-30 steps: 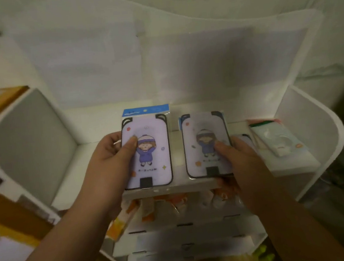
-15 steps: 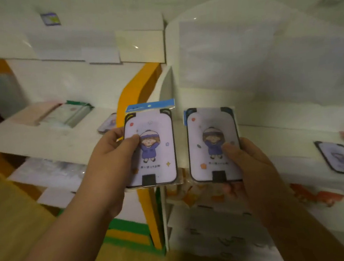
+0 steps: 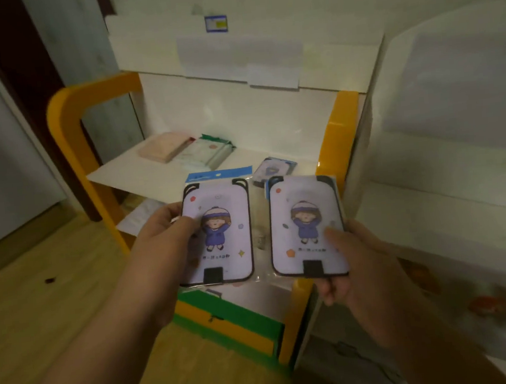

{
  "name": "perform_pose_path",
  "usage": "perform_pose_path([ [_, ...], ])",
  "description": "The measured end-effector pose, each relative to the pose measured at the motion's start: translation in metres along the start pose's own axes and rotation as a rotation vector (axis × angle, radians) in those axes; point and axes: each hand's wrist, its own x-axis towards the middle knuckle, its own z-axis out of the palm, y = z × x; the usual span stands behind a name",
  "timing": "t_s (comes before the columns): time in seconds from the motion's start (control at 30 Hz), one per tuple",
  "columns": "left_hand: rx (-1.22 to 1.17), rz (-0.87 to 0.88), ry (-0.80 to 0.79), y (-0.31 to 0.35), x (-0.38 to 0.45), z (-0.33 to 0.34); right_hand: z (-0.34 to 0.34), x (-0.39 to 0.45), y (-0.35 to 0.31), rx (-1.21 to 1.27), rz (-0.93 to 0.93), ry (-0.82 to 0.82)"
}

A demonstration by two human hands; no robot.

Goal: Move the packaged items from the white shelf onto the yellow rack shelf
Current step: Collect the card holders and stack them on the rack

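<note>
Before the yellow rack shelf, left hand and right hand each grip a packaged card; long axes point away, blue headers farthest. Pink packet, green packet and another card already lie there.

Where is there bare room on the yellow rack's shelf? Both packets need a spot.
Free: the front-left strip of the shelf, ahead of the pink pack and green pack. Crowded: the back-left, with those packs, and the right, where a packet lies.

The scene was dim and warm-tinted, with soft motion blur smearing the white shelf at right, wide-angle bending at the edges, and faint glare on the packaged cards' plastic.
</note>
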Motion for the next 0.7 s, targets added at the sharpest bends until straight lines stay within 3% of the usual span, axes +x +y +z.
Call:
perform_pose_path([
  [0.47, 0.084, 0.003, 0.056, 0.015, 0.140, -0.016, 0.055, 0.131, 0.021, 0.039, -0.094, 0.028],
  [0.7, 0.129, -0.015, 0.079, 0.039, 0.231, -0.038, 0.082, 0.216, 0.027, 0.086, -0.028, 0.113],
])
